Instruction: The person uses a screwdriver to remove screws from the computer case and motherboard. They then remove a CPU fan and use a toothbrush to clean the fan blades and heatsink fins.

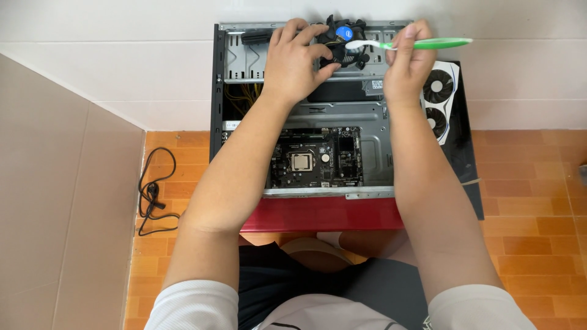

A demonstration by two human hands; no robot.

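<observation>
An open computer case (244, 91) lies on its side on a low red stand (318, 214), and everything else sits in relation to it. At the far end of the case, over the drive bay, the left hand (296, 61) is closed around a black processor cooler fan (348, 46) with a blue round sticker at its hub, fingers curled over its near edge and thumb pressing from the side. Just beside it, the right hand (406, 61) pinches a green-handled toothbrush (422, 43) between thumb and fingers; the handle points away from the case to the person's right, and the white head touches the upper rim of the fan. In the middle of the case a dark motherboard (318, 157) is mounted flat, with a bare silver processor (301, 162) showing in its socket and memory slots along its far edge. A bundle of yellow wires (241, 98) shows inside the case near its left wall. Against the right side of the case, a white graphics card with two black fans (439, 101) lies on a dark panel (465, 153). Well apart from the case, to its left, a black power cable (150, 195) lies looped on the orange tiled floor (532, 201) close to a pale wall. Both forearms reach across the case from its near end.
</observation>
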